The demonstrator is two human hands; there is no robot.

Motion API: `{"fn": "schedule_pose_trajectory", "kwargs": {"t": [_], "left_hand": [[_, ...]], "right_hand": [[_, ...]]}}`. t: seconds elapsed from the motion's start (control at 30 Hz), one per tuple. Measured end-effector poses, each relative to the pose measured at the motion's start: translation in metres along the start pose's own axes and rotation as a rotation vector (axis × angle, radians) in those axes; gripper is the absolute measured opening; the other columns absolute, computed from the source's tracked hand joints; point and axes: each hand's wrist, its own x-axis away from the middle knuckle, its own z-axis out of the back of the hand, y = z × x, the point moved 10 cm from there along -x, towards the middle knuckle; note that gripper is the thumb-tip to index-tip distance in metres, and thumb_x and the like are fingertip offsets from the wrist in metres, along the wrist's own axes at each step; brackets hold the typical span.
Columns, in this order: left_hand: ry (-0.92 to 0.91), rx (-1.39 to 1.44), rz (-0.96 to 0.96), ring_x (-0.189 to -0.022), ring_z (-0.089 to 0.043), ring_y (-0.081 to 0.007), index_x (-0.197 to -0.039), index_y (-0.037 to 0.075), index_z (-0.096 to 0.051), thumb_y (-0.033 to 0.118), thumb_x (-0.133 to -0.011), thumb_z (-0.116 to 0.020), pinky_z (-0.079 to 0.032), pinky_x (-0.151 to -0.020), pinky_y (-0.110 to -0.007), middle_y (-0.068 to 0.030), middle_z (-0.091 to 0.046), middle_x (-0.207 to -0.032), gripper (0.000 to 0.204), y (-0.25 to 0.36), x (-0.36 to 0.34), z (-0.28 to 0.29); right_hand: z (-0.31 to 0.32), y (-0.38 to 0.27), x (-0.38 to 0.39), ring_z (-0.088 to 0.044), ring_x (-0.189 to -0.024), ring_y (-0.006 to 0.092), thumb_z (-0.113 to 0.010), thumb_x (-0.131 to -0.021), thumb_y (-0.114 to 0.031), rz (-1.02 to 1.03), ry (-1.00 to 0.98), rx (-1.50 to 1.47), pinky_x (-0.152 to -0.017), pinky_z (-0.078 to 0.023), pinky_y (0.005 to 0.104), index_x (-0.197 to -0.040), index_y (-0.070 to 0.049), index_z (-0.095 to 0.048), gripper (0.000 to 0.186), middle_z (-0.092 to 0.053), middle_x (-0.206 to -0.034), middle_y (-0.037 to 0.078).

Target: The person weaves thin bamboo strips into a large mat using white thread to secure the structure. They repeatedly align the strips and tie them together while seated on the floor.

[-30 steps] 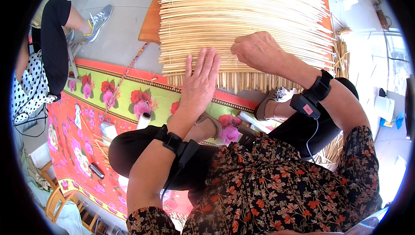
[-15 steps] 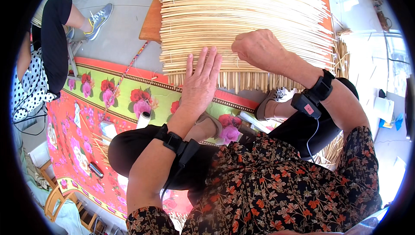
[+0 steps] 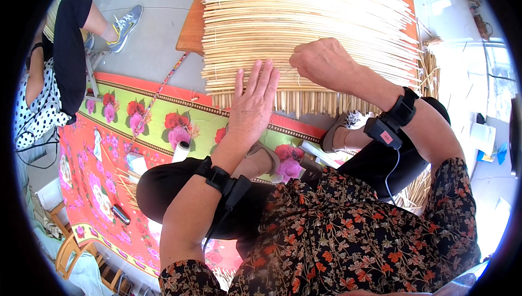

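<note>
A mat of pale straw-coloured stalks (image 3: 283, 18), laid side by side and tied with thin thread, spreads over an orange-brown board (image 3: 191, 30). My left hand (image 3: 253, 97) lies flat with its fingers stretched out, their tips resting on the mat's near edge. To its right, my right hand (image 3: 326, 62) is closed just over the stalks, knuckles up. Its curled fingers hide whatever they pinch. Below the near edge, a row of stalk ends (image 3: 310, 102) shows, pointing toward me.
A red and green flowered cloth (image 3: 103, 149) covers the floor at left, with a dark cylinder (image 3: 120, 214) on it. A colourful cord (image 3: 163, 86) runs from the board. Another person's leg and sneaker (image 3: 125, 28) are at upper left. Stalk bundles (image 3: 429, 70) stand at right.
My right hand has shifted very slightly left. My left hand stays nearly in place. At far left, the other person's arm has moved.
</note>
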Motion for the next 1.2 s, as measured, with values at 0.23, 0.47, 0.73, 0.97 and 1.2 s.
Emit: {"fn": "schedule_pose_trajectory", "kwargs": {"t": [0.23, 0.47, 0.73, 0.97, 1.2], "left_hand": [[-0.016, 0.0, -0.003, -0.155, -0.027, -0.0272, -0.153, 0.006, -0.043, 0.002, -0.083, -0.065, -0.018, -0.126, -0.054, -0.009, -0.032, -0.166, 0.074, 0.001, 0.0, -0.001], [-0.008, -0.008, 0.002, -0.155, -0.027, -0.0266, -0.153, 0.006, -0.042, 0.002, -0.084, -0.064, -0.018, -0.126, -0.054, -0.0085, -0.032, -0.166, 0.073, 0.0, 0.001, 0.0], [-0.003, -0.012, -0.007, -0.156, -0.027, -0.0267, -0.154, 0.006, -0.042, 0.003, -0.086, -0.063, -0.018, -0.126, -0.054, -0.0085, -0.032, -0.166, 0.071, 0.001, 0.001, 0.001], [-0.009, -0.008, -0.003, -0.155, -0.027, -0.027, -0.153, 0.005, -0.042, 0.003, -0.086, -0.063, -0.019, -0.126, -0.055, -0.0087, -0.032, -0.166, 0.071, 0.001, -0.001, 0.0], [-0.008, -0.04, -0.001, -0.155, -0.028, -0.0267, -0.152, 0.005, -0.044, 0.007, -0.09, -0.061, -0.019, -0.126, -0.055, -0.0093, -0.033, -0.166, 0.064, 0.003, 0.0, 0.0]], "right_hand": [[-0.002, -0.001, 0.001, -0.07, -0.074, 0.0302, -0.065, -0.086, -0.009, -0.007, -0.063, 0.082, -0.065, -0.055, 0.0428, -0.081, -0.004, -0.069, 0.009, -0.068, -0.08, 0.009], [0.004, -0.005, 0.001, -0.072, -0.073, 0.0323, -0.069, -0.079, -0.01, 0.03, 0.041, 0.041, -0.061, -0.056, 0.0436, -0.072, -0.005, -0.069, 0.009, -0.068, -0.074, 0.014], [0.002, -0.003, 0.0, -0.069, -0.074, 0.0307, -0.064, -0.086, -0.009, 0.014, -0.026, 0.049, -0.065, -0.055, 0.0431, -0.077, -0.004, -0.066, 0.011, -0.065, -0.076, 0.009], [0.0, -0.003, -0.009, -0.067, -0.071, 0.0321, -0.065, -0.082, -0.009, 0.11, -0.024, 0.074, -0.062, -0.053, 0.0442, -0.069, -0.002, -0.063, 0.015, -0.061, -0.071, 0.011], [-0.004, -0.006, -0.028, -0.066, -0.076, 0.0379, -0.066, -0.079, -0.008, 0.175, -0.157, 0.038, -0.065, -0.052, 0.0467, -0.069, 0.0, -0.064, 0.013, -0.064, -0.074, 0.016]]}}
